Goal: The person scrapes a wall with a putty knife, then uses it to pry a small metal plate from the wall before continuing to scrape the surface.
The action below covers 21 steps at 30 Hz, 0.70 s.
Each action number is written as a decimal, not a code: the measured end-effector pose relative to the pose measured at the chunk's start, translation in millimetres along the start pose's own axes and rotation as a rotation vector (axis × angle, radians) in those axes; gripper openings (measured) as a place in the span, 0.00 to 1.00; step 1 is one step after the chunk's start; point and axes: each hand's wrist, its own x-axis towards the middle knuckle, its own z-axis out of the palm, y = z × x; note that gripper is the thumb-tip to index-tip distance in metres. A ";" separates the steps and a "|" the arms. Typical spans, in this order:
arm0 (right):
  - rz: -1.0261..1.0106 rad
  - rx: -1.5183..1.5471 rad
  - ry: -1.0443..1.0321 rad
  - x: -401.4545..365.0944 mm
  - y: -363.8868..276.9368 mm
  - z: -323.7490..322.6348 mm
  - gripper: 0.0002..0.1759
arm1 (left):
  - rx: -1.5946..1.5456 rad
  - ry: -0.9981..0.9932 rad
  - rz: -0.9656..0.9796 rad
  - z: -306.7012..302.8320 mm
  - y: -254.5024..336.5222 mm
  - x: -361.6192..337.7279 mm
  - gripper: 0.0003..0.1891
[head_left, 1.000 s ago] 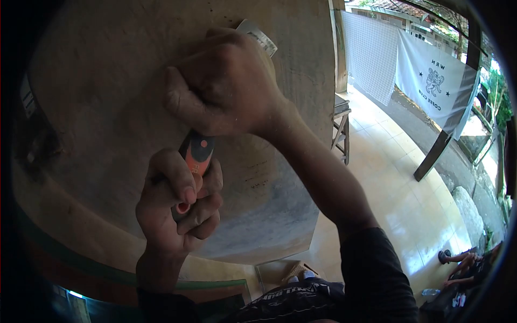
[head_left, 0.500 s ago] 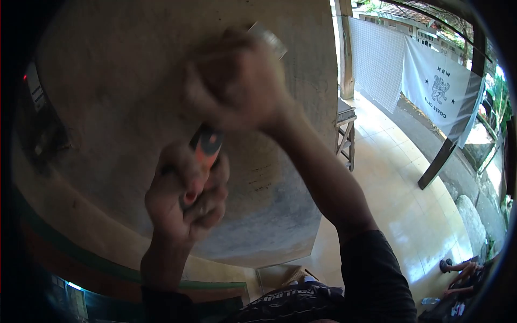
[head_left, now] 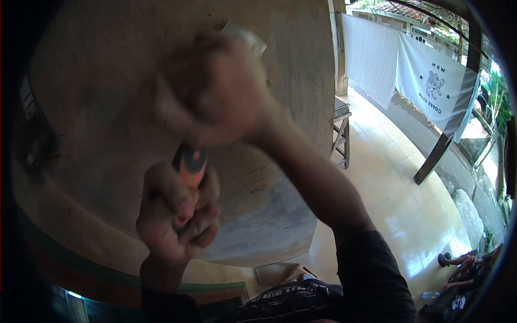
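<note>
My left hand (head_left: 180, 215) is closed around an orange-and-black tool handle (head_left: 192, 167), which slants upward with its black end toward my right hand. The rest of that tool is hidden. Higher up, my right hand (head_left: 215, 91) is curled and smeared by motion in front of the grey-brown plaster wall (head_left: 269, 167). A pale, silvery flat piece (head_left: 246, 39) sticks out past its knuckles; I cannot tell what the fingers hold.
Right of the wall's edge stand a wooden stool (head_left: 342, 132) and a printed white banner (head_left: 433, 86) over a tiled floor (head_left: 382, 199). At lower right a person (head_left: 463, 274) sits beside a plastic bottle (head_left: 430, 295). A dark box (head_left: 40, 129) hangs at left.
Both hands have shifted left and down in view, the orange-and-black handle with the left one. The silvery piece has moved left along with my right hand. The background has slid slightly left.
</note>
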 end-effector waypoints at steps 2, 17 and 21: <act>-0.049 0.001 0.057 -6.9 1.3 1.7 0.24 | 0.082 0.028 -0.018 4.9 -3.0 -9.6 0.09; 0.055 -0.030 -0.026 7.6 6.1 -14.3 0.24 | -0.056 0.060 -0.040 7.2 9.2 7.3 0.07; 0.019 0.009 0.039 3.6 -11.0 -3.9 0.25 | 0.029 0.035 -0.027 9.4 9.8 -6.6 0.06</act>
